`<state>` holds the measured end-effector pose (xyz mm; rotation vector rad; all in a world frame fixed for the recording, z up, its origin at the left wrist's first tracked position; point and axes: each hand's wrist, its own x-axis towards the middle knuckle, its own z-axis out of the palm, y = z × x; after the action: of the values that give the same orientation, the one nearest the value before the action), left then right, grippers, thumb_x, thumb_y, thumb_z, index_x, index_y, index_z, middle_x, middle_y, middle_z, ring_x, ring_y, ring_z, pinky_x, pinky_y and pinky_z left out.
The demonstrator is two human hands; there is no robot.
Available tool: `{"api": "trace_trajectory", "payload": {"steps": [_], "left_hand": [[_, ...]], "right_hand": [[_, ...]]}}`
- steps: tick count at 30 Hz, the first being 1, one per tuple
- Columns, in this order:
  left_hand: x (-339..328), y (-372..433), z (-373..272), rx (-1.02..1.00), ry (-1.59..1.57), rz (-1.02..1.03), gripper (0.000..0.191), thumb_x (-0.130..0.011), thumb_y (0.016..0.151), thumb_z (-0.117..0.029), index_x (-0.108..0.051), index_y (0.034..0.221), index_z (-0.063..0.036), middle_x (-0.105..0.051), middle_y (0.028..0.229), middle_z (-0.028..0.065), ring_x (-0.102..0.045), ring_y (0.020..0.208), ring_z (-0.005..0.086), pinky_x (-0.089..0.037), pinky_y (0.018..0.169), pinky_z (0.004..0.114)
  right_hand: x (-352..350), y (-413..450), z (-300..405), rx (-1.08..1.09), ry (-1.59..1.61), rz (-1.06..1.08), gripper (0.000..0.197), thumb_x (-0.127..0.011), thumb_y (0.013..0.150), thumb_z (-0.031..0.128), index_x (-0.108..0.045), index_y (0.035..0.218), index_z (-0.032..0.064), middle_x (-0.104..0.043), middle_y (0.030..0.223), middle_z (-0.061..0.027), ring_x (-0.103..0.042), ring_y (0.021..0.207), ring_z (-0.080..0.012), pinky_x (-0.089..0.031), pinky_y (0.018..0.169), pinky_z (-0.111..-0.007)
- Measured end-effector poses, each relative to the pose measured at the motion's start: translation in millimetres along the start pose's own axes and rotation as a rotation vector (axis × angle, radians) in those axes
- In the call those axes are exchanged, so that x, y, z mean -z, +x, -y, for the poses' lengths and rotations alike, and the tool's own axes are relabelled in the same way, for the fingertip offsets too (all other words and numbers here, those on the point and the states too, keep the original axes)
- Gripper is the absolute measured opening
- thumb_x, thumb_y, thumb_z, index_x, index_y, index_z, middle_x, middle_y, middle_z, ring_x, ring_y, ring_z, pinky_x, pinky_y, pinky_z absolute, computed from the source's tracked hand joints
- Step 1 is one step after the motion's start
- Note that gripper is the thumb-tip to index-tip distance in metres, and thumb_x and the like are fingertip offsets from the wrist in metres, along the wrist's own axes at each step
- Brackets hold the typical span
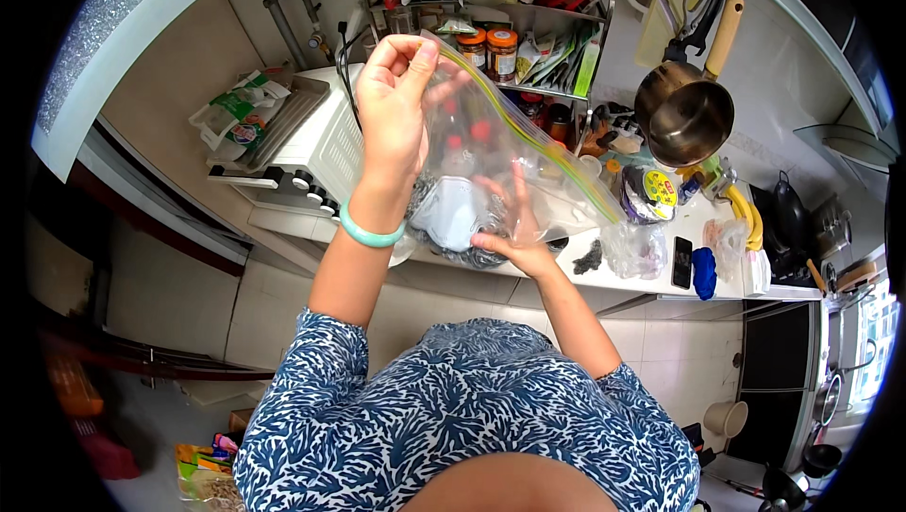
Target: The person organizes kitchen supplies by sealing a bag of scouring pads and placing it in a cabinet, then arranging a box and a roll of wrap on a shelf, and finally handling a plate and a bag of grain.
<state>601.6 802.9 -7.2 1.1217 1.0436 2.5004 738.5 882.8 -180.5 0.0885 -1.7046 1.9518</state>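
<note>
A clear plastic zipper bag with a yellow-green seal strip is held up above the counter. Its upper left corner is pinched between the thumb and fingers of my left hand, which is raised. My right hand is lower, at the bag's bottom edge, with its thumb on the plastic and its fingers spread behind it. Seen beside and partly through the bag is a pale blue-white object, perhaps a folded mask, lying on a dark bundle in clear plastic. What that bundle holds is unclear.
A white countertop oven stands left, with a metal tray on top. Behind are a rack with jars and packets, and hanging pans. To the right lie a phone, a blue bundle, bananas and a black wok.
</note>
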Motion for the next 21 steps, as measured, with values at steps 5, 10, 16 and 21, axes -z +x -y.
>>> {"api": "trace_trajectory", "payload": {"steps": [5, 10, 16, 21], "left_hand": [[55, -36, 1, 0.341, 0.221, 0.313, 0.078, -0.057, 0.084, -0.056, -0.034, 0.138, -0.0038, -0.055, 0.121, 0.0105, -0.053, 0.114, 0.0222, -0.036, 0.101, 0.038], [96, -137, 51, 0.549, 0.252, 0.427, 0.118, -0.075, 0.064, -0.058, -0.013, 0.148, -0.0041, -0.042, 0.138, 0.0146, -0.041, 0.128, 0.0277, -0.031, 0.106, 0.039], [95, -214, 93, 0.723, 0.237, 0.225, 0.075, -0.076, 0.076, -0.012, -0.034, 0.136, -0.0013, -0.059, 0.108, 0.0074, -0.059, 0.088, 0.0118, -0.049, 0.071, 0.022], [85, -239, 99, 0.794, 0.471, 0.162, 0.042, -0.072, 0.082, -0.016, -0.054, 0.117, -0.0011, -0.066, 0.087, 0.0039, -0.059, 0.079, 0.0091, -0.048, 0.069, 0.024]], "right_hand": [[26, -18, -5, -0.129, 0.138, 0.106, 0.081, -0.062, 0.087, 0.008, -0.011, 0.149, 0.0135, -0.045, 0.138, -0.0132, -0.046, 0.125, -0.0236, -0.035, 0.103, -0.038], [39, -61, -21, -0.311, 0.113, 0.072, 0.07, -0.058, 0.091, 0.012, -0.018, 0.148, 0.0131, -0.053, 0.126, -0.0173, -0.053, 0.115, -0.0225, -0.037, 0.101, -0.034], [22, -90, -9, -0.421, -0.134, 0.128, 0.047, -0.057, 0.091, 0.008, -0.043, 0.135, 0.0091, -0.051, 0.129, -0.007, -0.052, 0.112, -0.0161, -0.04, 0.097, -0.032], [15, -105, -4, -0.418, -0.088, 0.053, 0.031, -0.058, 0.089, 0.01, -0.056, 0.119, 0.0027, -0.06, 0.111, -0.007, -0.058, 0.094, -0.016, -0.047, 0.084, -0.03]]}}
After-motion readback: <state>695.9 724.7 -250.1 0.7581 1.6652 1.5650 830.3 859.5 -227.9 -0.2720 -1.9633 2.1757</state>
